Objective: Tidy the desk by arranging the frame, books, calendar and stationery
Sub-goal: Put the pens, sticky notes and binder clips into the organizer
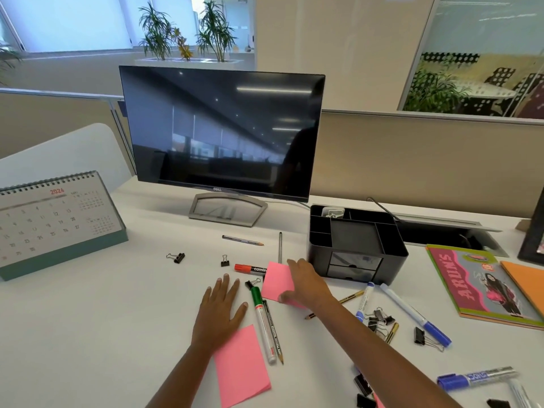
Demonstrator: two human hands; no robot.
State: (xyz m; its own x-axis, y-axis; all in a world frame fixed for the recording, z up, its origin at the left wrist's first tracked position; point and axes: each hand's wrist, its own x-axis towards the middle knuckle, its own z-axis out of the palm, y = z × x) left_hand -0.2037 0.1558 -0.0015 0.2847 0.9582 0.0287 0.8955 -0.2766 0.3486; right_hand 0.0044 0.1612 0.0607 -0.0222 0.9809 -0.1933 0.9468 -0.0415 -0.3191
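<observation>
Two hands — left hand (222,307) flat on desk (88,334), fingers straight | right hand (306,285) grips pink note pad (276,279)

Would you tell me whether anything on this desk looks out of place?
Yes: markers, pencils and binder clips lie scattered over the desk beside the black organiser, whose compartments look almost empty. Two pink note pads lie loose; the right hand grips one.

Matt black, seemingly plastic organiser (357,245); glossy monitor (220,134); pink paper pad (276,279).
</observation>
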